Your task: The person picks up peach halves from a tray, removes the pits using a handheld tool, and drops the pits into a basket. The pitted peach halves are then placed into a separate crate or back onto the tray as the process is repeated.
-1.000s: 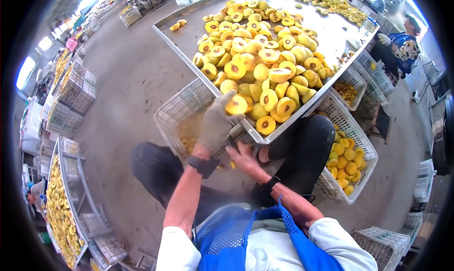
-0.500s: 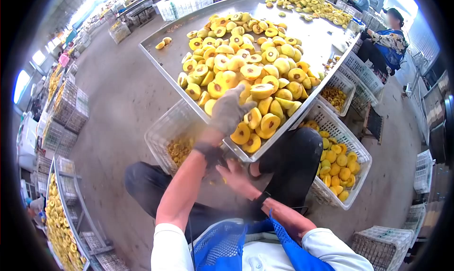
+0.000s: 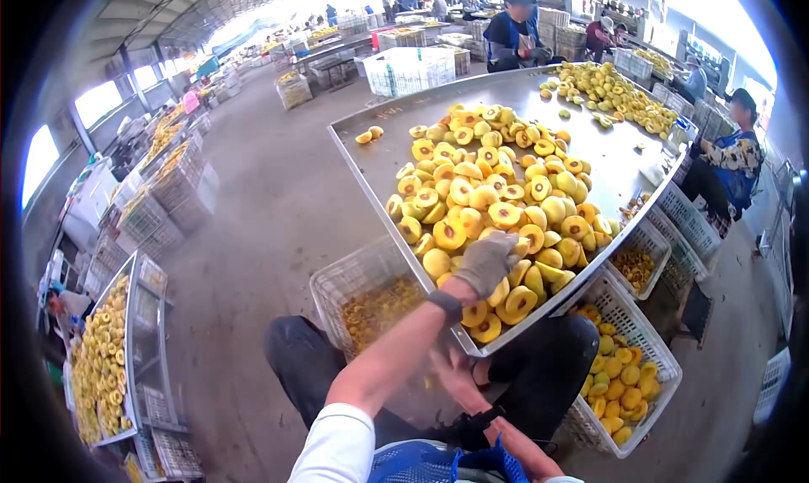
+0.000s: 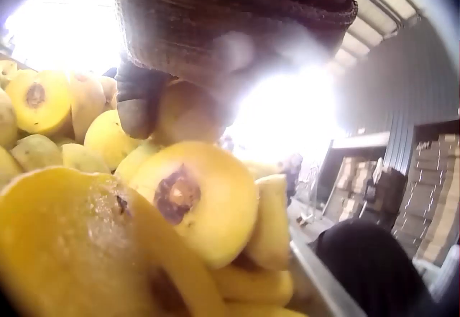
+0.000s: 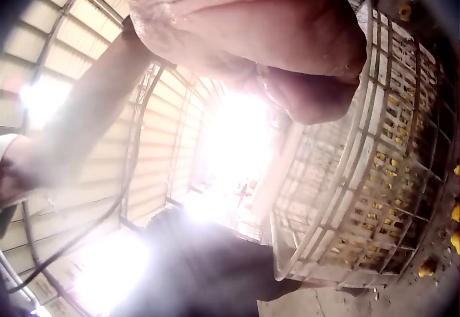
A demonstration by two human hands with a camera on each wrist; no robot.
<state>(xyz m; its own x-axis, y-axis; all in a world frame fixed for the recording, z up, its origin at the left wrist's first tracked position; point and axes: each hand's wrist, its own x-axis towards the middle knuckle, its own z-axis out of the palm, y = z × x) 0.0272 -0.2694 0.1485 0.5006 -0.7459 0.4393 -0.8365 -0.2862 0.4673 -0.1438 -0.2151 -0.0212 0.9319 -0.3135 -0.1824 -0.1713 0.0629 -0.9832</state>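
Yellow peach halves (image 3: 472, 192), many with brown pits showing, are heaped on a metal-topped table (image 3: 362, 167). At the heap's near side my gloved left hand (image 3: 487, 265) reaches down with bent fingers. The left wrist view shows a peach half (image 4: 188, 112) beside a dark fingertip (image 4: 135, 118), under the glove. My bare right hand (image 3: 455, 373) is lower, below the table's near corner and blurred. Its fingers (image 5: 316, 94) look curled in the right wrist view, and the small dark tool seen earlier at its fingertips is hidden.
A crate of brownish scraps (image 3: 324, 289) stands at my left knee. Another crate (image 3: 670, 390), holding yellow peach halves, is beside my right knee. A smaller scrap basket (image 3: 661, 238) stands further right. Seated people (image 3: 514, 32) work around the table's far and right sides.
The left hand has moved from the table's near corner, where it held a peach half, onto the heap. The right hand stays low. The head view has tilted up.
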